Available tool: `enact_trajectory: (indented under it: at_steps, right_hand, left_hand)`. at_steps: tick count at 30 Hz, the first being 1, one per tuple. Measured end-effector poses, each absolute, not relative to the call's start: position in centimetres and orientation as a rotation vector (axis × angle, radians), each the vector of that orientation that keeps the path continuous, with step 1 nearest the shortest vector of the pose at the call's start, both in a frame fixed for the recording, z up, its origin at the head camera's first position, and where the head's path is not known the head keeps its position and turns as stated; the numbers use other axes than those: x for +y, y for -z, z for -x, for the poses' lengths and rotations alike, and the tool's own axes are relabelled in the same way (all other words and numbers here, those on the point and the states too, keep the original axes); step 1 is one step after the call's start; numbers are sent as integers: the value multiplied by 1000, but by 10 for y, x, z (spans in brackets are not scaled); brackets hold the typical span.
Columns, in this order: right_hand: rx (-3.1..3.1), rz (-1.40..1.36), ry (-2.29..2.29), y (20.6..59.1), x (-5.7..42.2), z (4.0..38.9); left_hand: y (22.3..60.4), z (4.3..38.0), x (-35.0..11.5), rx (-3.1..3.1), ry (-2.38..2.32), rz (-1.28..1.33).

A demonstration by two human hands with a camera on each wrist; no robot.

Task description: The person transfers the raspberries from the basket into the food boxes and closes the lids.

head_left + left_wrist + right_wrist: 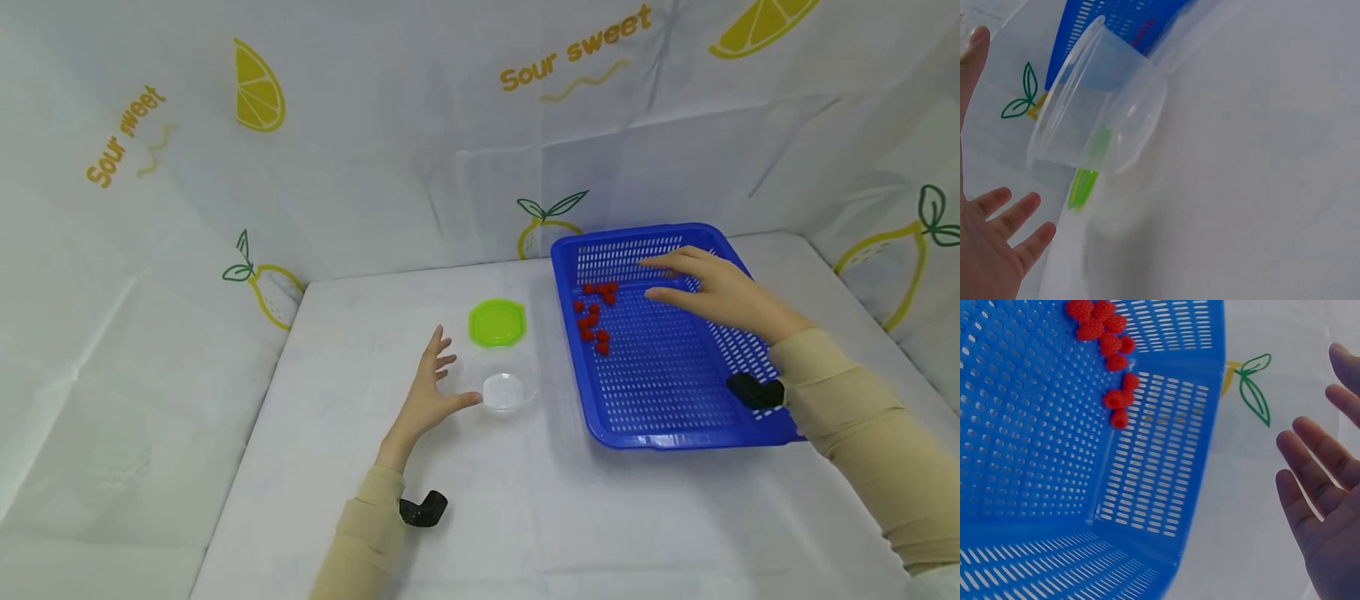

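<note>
My left hand (424,402) is beside a clear plastic tub (504,392), its fingers spread and the thumb tip right at the tub's near side. In the left wrist view the tub (1102,103) stands on the white cloth, clear of those fingers (1015,215). A bright green lid (497,323) lies just behind it. Over the blue basket (566,333) hovers my right hand (718,290), thumb and fingers apart and holding nothing. Several red raspberries (603,347) lie along the basket's left side; the right wrist view shows raspberries (1090,329) bunched in its corner.
White cloth (322,400) with lemon prints covers the table and the walls behind and beside it. The basket's tall slotted walls (1160,437) rise around the raspberries. A small black device (424,509) sits at the left wrist, and another black device (752,390) at the right.
</note>
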State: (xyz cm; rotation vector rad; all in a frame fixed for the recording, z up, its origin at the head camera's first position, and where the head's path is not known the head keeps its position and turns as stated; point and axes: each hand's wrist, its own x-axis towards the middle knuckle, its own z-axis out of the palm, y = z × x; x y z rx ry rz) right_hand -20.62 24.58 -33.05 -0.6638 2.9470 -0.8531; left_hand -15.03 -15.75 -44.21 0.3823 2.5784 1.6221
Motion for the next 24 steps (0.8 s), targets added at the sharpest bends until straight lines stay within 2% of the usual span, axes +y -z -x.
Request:
enact_trajectory:
  at_steps: [8, 24]
  right_hand:
    - [2822, 541, 1059, 351, 242, 225]
    - [2665, 598, 966, 410, 227, 255]
  left_hand:
    - [476, 152, -144, 2467, -1722, -458]
    - [492, 147, -129, 2561, -1662, -422]
